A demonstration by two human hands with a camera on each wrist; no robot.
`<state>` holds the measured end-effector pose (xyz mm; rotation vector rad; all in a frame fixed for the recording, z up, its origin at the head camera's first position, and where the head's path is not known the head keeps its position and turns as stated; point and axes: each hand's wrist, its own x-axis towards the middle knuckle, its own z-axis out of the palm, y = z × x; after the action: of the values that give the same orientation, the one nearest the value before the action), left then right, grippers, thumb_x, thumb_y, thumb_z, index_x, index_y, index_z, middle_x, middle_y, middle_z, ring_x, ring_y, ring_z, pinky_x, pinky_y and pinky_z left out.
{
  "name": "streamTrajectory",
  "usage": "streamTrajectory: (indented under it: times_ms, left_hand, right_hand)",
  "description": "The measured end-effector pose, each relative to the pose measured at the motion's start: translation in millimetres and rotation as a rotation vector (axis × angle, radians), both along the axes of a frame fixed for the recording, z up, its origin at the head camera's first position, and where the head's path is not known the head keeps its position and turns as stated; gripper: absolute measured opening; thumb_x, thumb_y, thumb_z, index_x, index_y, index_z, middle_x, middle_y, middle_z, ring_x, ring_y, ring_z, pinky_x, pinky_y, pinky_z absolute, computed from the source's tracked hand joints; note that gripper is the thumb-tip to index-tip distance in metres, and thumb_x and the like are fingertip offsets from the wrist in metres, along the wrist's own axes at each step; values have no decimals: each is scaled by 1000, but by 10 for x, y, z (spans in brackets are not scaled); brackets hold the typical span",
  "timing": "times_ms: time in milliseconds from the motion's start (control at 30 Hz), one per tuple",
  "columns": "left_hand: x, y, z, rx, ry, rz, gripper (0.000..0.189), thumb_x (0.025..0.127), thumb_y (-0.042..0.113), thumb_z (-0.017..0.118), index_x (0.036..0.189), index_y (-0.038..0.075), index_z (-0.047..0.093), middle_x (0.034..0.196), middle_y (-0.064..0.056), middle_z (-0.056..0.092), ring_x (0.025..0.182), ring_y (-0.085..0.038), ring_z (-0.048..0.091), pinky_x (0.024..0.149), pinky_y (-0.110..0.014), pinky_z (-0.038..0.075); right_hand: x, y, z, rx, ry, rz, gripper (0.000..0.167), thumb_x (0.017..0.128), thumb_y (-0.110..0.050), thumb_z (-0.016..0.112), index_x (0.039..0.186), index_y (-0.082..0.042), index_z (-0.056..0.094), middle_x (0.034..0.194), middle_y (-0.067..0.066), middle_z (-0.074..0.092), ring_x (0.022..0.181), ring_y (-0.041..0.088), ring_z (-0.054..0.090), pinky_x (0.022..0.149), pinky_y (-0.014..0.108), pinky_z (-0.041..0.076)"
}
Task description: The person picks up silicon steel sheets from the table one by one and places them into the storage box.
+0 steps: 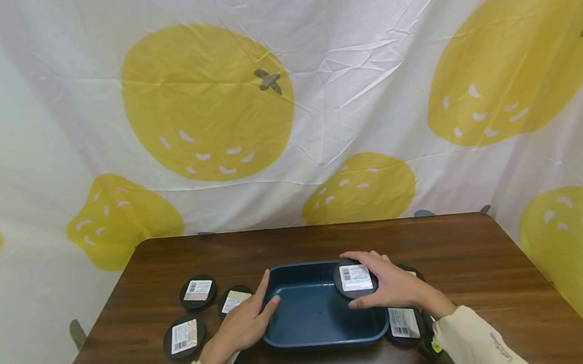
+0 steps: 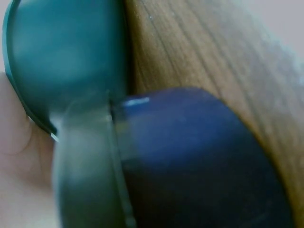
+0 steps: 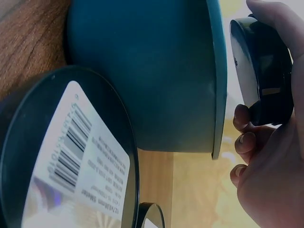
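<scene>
My right hand (image 1: 394, 282) grips a flat round black case (image 1: 355, 278) by its edge, over the right end of a dark blue-green rectangular tray (image 1: 329, 339). A white barcode label faces up on it. In the right wrist view the held case (image 3: 273, 71) sits between thumb and fingers, apart from the tray wall (image 3: 147, 76). My left hand (image 1: 243, 323) touches the tray's left rim, fingers and thumb fairly straight. Near that hand lies another round case (image 1: 234, 301), partly covered by it. The left wrist view is blurred, with a dark case (image 2: 190, 161) close up.
More labelled round cases lie left of the tray, among them a far one (image 1: 198, 292) and a nearer one (image 1: 184, 337). Several others, one labelled (image 1: 404, 324), crowd the tray's right side, partly under my right forearm. A lemon-print cloth (image 1: 317, 117) hangs behind the brown table (image 1: 255, 247).
</scene>
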<state>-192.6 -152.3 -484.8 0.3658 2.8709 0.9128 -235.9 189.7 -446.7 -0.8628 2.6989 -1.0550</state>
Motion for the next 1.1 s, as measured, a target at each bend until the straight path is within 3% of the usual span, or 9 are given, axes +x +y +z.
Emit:
streamTrajectory:
  times_ms: [267, 733, 1100]
  left_hand:
    - [-1, 0, -1, 2, -9, 3, 71, 102, 59, 36, 160, 22, 18, 145, -19, 51, 126, -40, 55, 99, -60, 43]
    - [2, -1, 4, 7, -17, -5, 71, 102, 59, 35, 160, 21, 17, 149, -17, 48, 129, -40, 53, 100, -60, 41]
    - [4, -1, 15, 6, -9, -3, 71, 102, 58, 35, 160, 20, 18, 149, -17, 48, 128, -39, 53, 101, -59, 42]
  right_hand:
    - [-12, -58, -28, 9, 38, 52, 91, 69, -57, 84, 146, -37, 41, 115, -11, 54, 101, 14, 42, 80, 36, 36]
    - [-17, -109, -72, 21, 40, 125, 94, 68, -57, 85, 147, -28, 42, 121, -12, 54, 104, 13, 44, 84, 36, 41]
    - [-6, -153, -91, 86, 45, 166, 94, 69, -58, 83, 147, -24, 43, 116, -9, 52, 102, 14, 42, 82, 36, 42]
